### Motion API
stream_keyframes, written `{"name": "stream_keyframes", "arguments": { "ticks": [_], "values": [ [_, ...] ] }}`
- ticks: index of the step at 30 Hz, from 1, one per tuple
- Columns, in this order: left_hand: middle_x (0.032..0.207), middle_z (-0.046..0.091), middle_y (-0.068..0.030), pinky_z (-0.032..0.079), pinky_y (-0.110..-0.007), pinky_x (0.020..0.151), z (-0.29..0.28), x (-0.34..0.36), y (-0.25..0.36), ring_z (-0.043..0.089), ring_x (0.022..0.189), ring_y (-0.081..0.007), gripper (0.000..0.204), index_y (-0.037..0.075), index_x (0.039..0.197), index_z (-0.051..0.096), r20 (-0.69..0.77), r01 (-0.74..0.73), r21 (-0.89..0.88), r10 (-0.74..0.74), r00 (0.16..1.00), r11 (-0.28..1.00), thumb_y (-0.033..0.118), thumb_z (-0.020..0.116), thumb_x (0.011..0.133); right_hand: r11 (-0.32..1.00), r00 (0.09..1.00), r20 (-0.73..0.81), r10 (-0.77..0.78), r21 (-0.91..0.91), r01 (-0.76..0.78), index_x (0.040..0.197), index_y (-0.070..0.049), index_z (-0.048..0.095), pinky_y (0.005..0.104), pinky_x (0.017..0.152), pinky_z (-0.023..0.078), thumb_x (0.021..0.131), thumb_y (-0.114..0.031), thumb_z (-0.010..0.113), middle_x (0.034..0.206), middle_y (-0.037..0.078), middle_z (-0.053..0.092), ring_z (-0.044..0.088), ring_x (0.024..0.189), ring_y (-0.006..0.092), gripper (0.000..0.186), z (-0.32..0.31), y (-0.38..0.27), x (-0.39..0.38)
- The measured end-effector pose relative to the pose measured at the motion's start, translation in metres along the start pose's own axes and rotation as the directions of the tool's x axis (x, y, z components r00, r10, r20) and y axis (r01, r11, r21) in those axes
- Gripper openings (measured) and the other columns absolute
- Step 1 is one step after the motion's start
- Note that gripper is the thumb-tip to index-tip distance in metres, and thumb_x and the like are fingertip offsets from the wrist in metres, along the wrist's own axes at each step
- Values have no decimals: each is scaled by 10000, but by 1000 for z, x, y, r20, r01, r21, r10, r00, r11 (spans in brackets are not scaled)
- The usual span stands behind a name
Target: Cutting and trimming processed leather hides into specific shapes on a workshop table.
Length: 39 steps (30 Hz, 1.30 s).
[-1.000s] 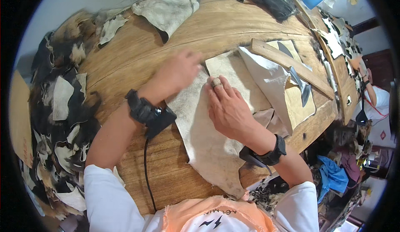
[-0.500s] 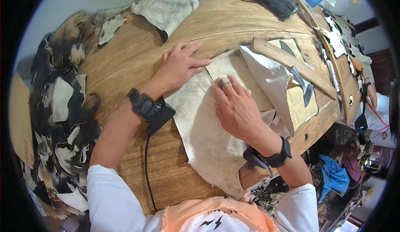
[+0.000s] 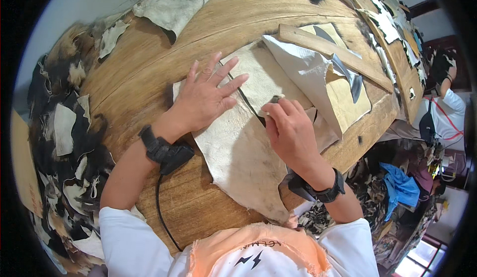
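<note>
A pale hide [image 3: 233, 162] lies skin side up on the wooden table, with a dark, narrow slit [image 3: 244, 97] running across it between my hands. My left hand [image 3: 198, 100] is spread on the hide to the left of this slit, fingers apart. On the other side, my right hand [image 3: 293, 128] is closed with its fingertips down near the slit's lower end. A small dark end of something [image 3: 275, 99] shows above the right fingers; the rest is hidden in the grip.
A wooden strip [image 3: 335, 55] rests on pale sheets and a white folded piece [image 3: 298, 60] at the right. Black and brown fur scraps [image 3: 59, 142] heap along the left edge. Another pale hide piece [image 3: 174, 6] lies at the back. A person [image 3: 444, 113] is at the far right.
The slit between my hands has become longer and wider. My left hand has spread its fingers and moved down onto the hide. The right hand has turned. The whole view has shifted.
</note>
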<state>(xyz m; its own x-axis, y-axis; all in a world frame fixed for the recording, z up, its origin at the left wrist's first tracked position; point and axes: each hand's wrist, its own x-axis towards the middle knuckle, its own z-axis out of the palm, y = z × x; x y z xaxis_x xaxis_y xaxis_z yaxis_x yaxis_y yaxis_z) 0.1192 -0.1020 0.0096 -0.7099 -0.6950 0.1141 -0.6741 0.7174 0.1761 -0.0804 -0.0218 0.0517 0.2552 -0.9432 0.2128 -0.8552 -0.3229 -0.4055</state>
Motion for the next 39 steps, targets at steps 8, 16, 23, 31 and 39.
{"name": "stream_keyframes", "arguments": {
  "ticks": [8, 16, 23, 31, 39],
  "values": [
    [1443, 254, -64, 176, -561, 1027, 6, 6, -2, 197, 1334, -283, 475, 223, 1355, 356, 61, 105, -114, -98, 993, 988, 365, 432, 908, 929, 973, 70, -220, -289, 231, 1037, -15, 568, 328, 743, 391, 730, -97, 519, 1054, 70, 543, 456, 1047, 227, 321, 18, 1, -8],
    [1132, 564, -142, 420, -340, 875, -15, 8, -31, 536, 1036, -292, 284, 53, 1081, 595, -282, 327, -279, -403, 871, 903, 213, 504, 864, 917, 969, 172, -178, -327, 226, 1124, 6, 535, 357, 828, 378, 740, -102, 492, 1192, 117, 496, 414, 1143, 254, 401, 15, -9, -8],
    [867, 657, -84, 420, -423, 768, -12, 31, -52, 603, 872, -266, 198, 116, 879, 678, 153, 596, -448, -600, 786, 666, 248, 572, 777, 962, 961, 193, -200, -148, 230, 1296, 5, 371, 407, 1032, 255, 815, -340, 504, 1374, 168, 314, 268, 1292, 320, 607, 34, -21, 4],
    [799, 659, -89, 424, -451, 708, -11, 36, -47, 621, 798, -261, 197, 102, 858, 679, 169, 590, -448, -584, 794, 672, 248, 597, 755, 964, 947, 269, -173, -153, 219, 1315, 28, 337, 410, 1067, 201, 841, -395, 453, 1408, 200, 247, 220, 1314, 339, 646, 37, -16, -6],
    [1243, 528, 28, 200, -491, 978, -14, 10, 1, 386, 1199, -234, 304, 179, 1146, 583, -114, 295, -35, -297, 948, 955, 230, 543, 849, 973, 957, 233, -174, -106, 203, 1319, 39, 323, 421, 1066, 200, 837, -407, 467, 1409, 217, 237, 209, 1317, 355, 672, 41, -15, -8]
  ]
}}
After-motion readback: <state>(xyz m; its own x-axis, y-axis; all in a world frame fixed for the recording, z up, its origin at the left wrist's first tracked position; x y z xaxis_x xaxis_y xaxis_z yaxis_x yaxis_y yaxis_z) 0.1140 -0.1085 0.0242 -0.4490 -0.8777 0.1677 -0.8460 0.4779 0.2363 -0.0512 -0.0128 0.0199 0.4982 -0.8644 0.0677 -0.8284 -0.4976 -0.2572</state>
